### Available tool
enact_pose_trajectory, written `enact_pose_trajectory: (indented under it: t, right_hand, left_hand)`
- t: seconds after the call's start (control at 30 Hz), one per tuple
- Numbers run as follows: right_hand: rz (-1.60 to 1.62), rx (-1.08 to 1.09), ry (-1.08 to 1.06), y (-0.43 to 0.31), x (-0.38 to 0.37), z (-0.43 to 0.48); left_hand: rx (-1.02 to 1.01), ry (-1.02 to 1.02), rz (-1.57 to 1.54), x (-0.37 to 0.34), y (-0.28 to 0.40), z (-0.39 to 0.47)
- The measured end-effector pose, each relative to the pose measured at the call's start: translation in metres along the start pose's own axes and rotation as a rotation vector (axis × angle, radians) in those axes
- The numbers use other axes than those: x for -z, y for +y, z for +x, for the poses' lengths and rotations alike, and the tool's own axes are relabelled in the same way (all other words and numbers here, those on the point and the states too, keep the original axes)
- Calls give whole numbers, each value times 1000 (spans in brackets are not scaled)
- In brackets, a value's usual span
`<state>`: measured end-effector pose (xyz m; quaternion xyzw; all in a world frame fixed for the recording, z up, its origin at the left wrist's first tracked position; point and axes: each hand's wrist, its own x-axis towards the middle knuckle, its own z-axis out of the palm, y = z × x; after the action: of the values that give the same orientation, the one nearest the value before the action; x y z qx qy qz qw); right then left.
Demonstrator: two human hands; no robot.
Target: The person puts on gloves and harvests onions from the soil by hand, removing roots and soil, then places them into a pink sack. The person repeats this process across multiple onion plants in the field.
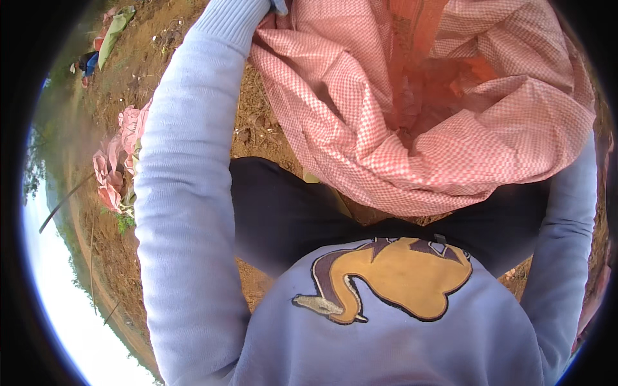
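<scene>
A large red-and-white checked woven plastic sack [333,120] hangs in front of me, its crumpled mouth open towards me. Deep inside, its reddish-orange lining [425,91] shows. My left hand [279,6], in a blue glove, is at the top edge of the picture, mostly cut off. The sack's cloth draws up to that glove, and the hand holds it there; the fingers do not show. My right forearm [569,193] passes behind the sack's right side, which hides my right hand. The sack's lower fold hangs over my dark trousers [289,207].
Brown bare soil [260,125] with dry stalks lies below. Crumpled pink and green sacks [120,154] lie to the left. Farther off, a person [88,62] is beside a green sack [116,36]. Thin sticks [65,205] rise at the left.
</scene>
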<state>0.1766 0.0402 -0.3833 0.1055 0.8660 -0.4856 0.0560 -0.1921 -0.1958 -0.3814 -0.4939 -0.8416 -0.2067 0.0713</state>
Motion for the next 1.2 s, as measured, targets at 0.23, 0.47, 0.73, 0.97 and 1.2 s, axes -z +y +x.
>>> enact_pose_trajectory:
  t: [0.23,0.47,0.73,0.97,1.2]
  right_hand:
    - [76,-268,251,56,24,44]
    - [127,-338,423,89,-3,154]
    - [-582,-382,622,-14,-33,191]
    - [-513,575,392,-63,-185,203]
    - [415,-401,-192,-21,-278,221]
  left_hand:
    - [162,57,-107,31,-67,-26]
    - [611,-647,39,-108,-146,-170]
    - [530,-517,222,-173,-161,-291]
    - [1179,338,-1006,-98,-188,-368]
    - [1104,460,-1312,-138,-157,-375]
